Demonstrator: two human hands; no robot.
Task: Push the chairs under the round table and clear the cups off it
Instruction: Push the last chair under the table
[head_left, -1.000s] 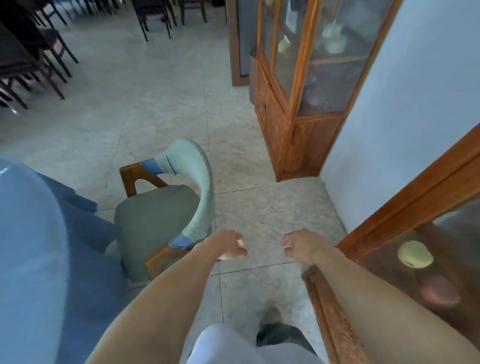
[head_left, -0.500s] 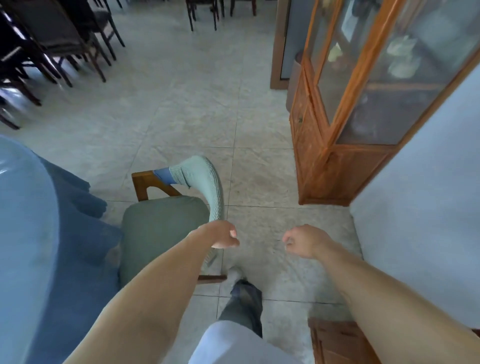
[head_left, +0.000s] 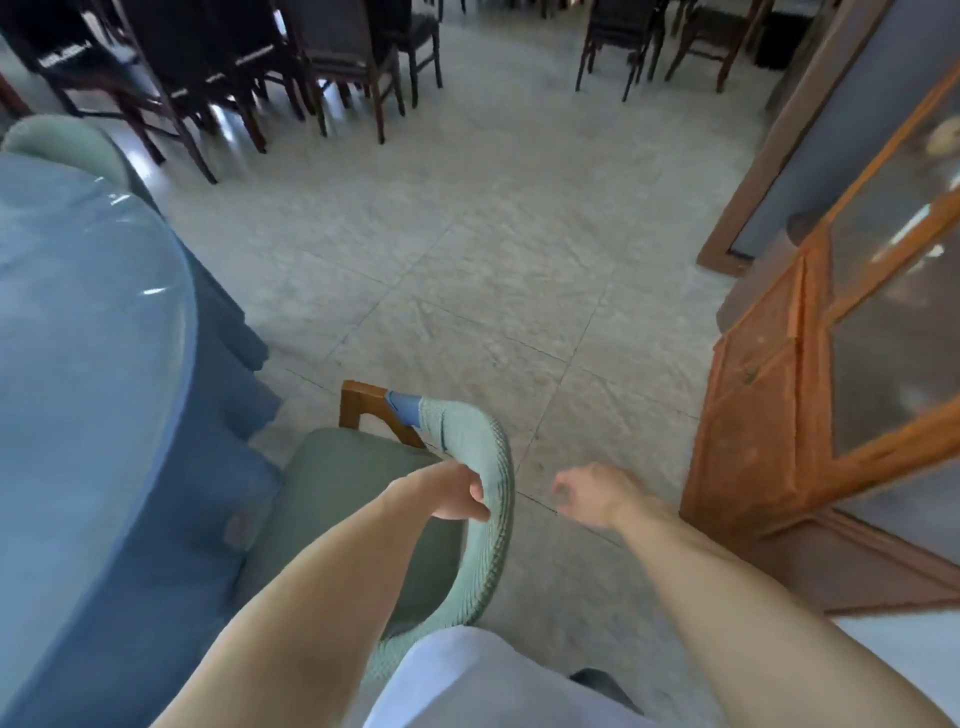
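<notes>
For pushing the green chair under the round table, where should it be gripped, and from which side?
Grip the chair's curved padded backrest at the top rail, coming from behind, the side away from the table. The seat faces the table, so the backrest is the nearest push surface. The left hand is already on it.

Single view only: head-worn wide-angle camera, looking forward and steeply down, so both forearms enter from the bottom edge and lines bow toward the frame edges. Near field: green chair (head_left: 363, 499) at lower centre, round table (head_left: 78, 364) filling the left edge, wooden cabinet (head_left: 769, 415) at right. Far field: dark chairs (head_left: 311, 62) along the top, blurred.
</notes>
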